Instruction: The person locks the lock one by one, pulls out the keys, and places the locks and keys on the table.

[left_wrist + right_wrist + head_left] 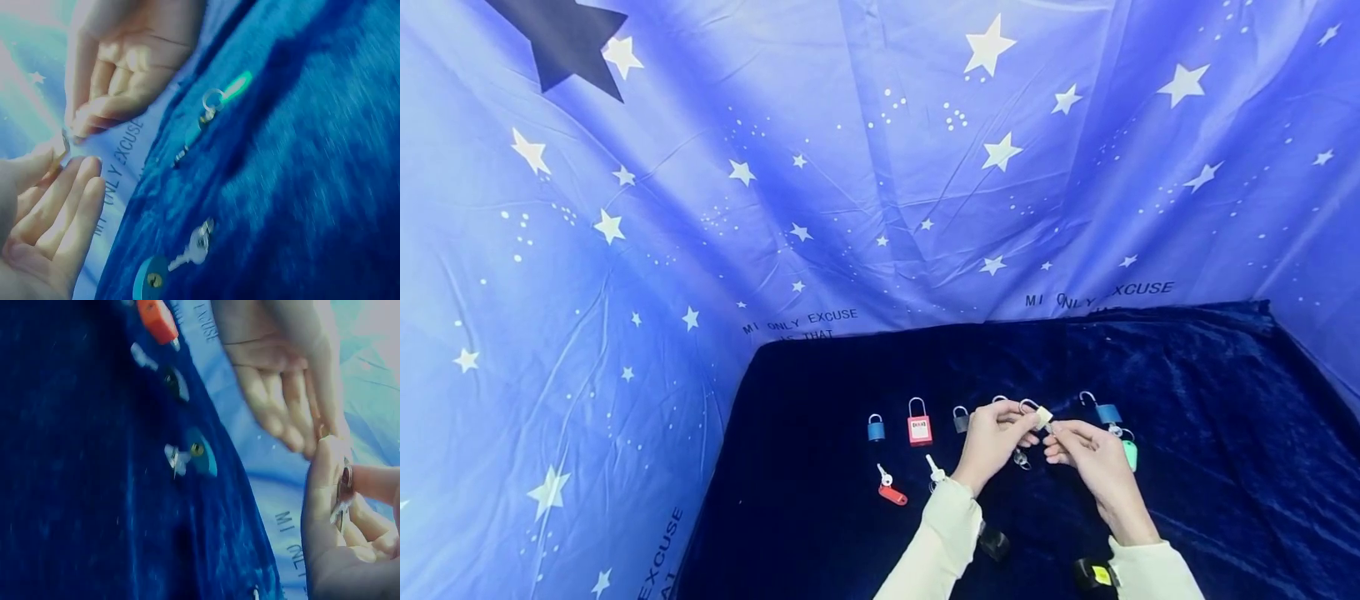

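Observation:
In the head view my left hand (996, 437) pinches a small brass padlock (1044, 417) by its body, its shackle swung open. Thumb and forefinger of my right hand (1093, 467) meet the padlock's lower end. There they pinch a small metal key (342, 511), partly hidden by the fingers in the right wrist view. Both hands are held up over the dark cloth. Below them lies a blue padlock (149, 280), and near its keyhole a silver key (195, 247). Right of the hands rests another blue padlock (1108, 413), shackle open, with a green key tag (1130, 455).
A dark blue velvet cloth (805, 533) covers the table. On its left stand a small blue padlock (876, 430), a red padlock (919, 431) and a dark padlock (961, 421). Nearer lie a red-tagged key (892, 495) and another key (936, 470). Starry curtains (880, 167) enclose the table.

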Available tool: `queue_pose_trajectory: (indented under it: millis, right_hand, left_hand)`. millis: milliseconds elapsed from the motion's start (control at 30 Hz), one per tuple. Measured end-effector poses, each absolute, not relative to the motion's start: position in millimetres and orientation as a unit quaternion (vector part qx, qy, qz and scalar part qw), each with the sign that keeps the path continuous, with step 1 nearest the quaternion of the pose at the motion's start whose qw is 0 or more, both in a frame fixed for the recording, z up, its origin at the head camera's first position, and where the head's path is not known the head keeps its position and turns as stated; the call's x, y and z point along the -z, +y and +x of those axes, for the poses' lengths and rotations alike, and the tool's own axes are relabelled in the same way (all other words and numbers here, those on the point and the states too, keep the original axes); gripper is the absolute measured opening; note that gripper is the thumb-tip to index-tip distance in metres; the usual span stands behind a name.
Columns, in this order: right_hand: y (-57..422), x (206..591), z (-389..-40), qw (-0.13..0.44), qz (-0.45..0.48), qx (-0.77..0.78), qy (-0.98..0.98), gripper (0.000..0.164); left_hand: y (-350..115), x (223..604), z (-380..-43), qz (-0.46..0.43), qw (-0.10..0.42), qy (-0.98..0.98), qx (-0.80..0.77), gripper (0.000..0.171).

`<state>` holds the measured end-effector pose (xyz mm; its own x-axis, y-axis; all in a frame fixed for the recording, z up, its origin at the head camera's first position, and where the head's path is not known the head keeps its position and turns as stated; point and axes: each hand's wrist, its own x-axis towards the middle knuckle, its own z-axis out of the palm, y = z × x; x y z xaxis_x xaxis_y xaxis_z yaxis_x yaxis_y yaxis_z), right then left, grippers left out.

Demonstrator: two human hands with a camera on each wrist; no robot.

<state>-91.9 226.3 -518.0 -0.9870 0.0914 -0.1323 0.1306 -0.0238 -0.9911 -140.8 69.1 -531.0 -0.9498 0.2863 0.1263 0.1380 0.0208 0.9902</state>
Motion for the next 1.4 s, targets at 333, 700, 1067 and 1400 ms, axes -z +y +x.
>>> queue_pose_trajectory:
  millis: [333, 700, 1067, 1400]
  right_hand:
    - [230.8, 525.6, -80.9, -0.042, 0.025, 0.606, 0.794, 0.027]
    - [236.5, 522.7, -75.7, -0.057, 0.022, 0.613, 0.788, 0.029]
    - [247.8, 523.8, -63.0, -0.029, 0.059, 0.601, 0.796, 0.034]
    - [243.9, 530.1, -70.6, -0.046, 0.087, 0.522, 0.847, 0.029]
  left_hand:
    - [70.4, 518.2, -143.4, 0.128, 0.101, 0.715, -0.680, 0.015]
    - [74.9, 512.3, -142.8, 0.127, 0.092, 0.710, -0.686, 0.014]
    - [67.8, 500.6, -155.2, 0.082, 0.079, 0.688, -0.717, 0.010]
    - [73.6, 512.7, -158.5, 0.089, 0.092, 0.690, -0.713, 0.010]
